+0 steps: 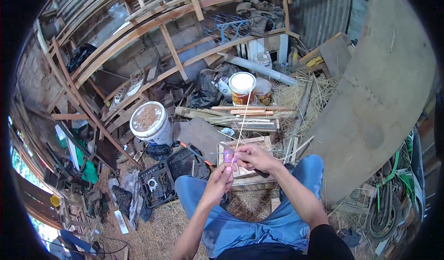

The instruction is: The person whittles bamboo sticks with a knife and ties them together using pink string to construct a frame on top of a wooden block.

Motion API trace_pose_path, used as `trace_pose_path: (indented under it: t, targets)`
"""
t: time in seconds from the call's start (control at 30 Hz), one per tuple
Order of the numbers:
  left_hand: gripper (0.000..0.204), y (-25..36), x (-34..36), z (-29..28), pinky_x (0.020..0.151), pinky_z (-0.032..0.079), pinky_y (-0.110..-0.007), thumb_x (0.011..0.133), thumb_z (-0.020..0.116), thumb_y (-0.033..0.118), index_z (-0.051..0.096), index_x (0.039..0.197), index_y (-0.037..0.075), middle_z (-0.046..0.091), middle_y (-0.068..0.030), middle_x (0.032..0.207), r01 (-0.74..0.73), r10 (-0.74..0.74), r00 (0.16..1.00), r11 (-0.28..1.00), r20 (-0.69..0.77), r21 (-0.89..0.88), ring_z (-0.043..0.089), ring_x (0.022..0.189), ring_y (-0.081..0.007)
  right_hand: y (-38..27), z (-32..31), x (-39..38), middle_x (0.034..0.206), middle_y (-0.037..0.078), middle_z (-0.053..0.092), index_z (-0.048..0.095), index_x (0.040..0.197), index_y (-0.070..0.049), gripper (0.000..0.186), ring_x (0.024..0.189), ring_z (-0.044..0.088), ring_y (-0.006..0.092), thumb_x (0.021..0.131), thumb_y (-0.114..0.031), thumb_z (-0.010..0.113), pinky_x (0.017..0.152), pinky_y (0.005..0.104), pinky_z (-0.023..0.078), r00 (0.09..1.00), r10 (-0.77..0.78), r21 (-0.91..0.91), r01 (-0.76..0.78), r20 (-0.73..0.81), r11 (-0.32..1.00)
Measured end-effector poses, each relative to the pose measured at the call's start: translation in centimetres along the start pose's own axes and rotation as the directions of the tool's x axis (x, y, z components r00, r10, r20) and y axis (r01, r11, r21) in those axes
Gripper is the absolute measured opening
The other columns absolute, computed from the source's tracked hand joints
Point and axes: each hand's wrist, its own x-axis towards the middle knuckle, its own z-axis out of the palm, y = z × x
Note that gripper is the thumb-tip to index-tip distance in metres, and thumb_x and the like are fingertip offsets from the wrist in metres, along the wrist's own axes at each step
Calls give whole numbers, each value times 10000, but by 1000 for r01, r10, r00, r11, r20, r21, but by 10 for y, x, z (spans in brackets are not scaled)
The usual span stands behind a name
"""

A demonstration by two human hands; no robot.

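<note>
My left hand [223, 179] is closed on the lower end of a long, thin pale strip [243, 121], which slants upward away from me. Just above it, my right hand [252, 158] grips a knife whose narrow grey blade [218, 153] points left across the strip; a dark handle shows below that hand. A small pink item [229, 157] sits at the crossing, between my fingers; whether it is worn or held I cannot tell. Under my hands, between my knees, is a low wooden crate [247, 182].
Bundled strips [249, 112] lie beyond the crate, near a paint can [242, 86]. A white bucket [149, 123] and an open black case [157, 181] stand left. Wooden racking [169, 47] lines the back; a large dull board [370, 98] leans at the right.
</note>
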Motion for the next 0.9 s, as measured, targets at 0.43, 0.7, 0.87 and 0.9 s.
trace_pose_path:
  t: [0.43, 0.7, 0.87, 0.9]
  targets:
    - [206, -4, -6, 8, 570, 383, -250, 979, 431, 189, 547, 949, 21, 434, 10, 638, -142, 281, 954, 726, -102, 673, 412, 612, -79, -1, -41, 1, 591, -66, 448, 643, 903, -48, 252, 482, 331, 16, 907, -294, 592, 416, 186, 226, 939, 80, 22, -77, -334, 997]
    - [206, 0, -56, -22, 496, 278, -191, 989, 426, 203, 555, 918, 60, 394, 60, 656, -55, 140, 983, 840, -119, 539, 337, 568, -29, -9, -121, -11, 675, -17, 482, 619, 1028, 15, 324, 451, 336, 45, 984, -222, 402, 382, 203, 269, 653, -41, 57, 128, -756, 990]
    - [209, 0, -36, -31, 529, 305, -200, 987, 420, 198, 566, 941, 55, 402, 54, 656, -108, 205, 967, 869, -152, 483, 367, 599, -36, -5, -62, -7, 591, -50, 419, 559, 1188, -26, 448, 461, 337, 45, 979, -390, 404, 403, 187, 279, 838, -37, -54, 9, -545, 999]
    - [210, 0, -30, -29, 579, 351, -215, 984, 413, 181, 569, 943, 46, 414, 44, 662, -98, 193, 971, 860, -141, 501, 401, 642, -50, -6, -43, -8, 590, -69, 400, 520, 1267, -63, 434, 474, 341, 41, 959, -363, 462, 410, 178, 275, 902, -51, -57, 29, -429, 998]
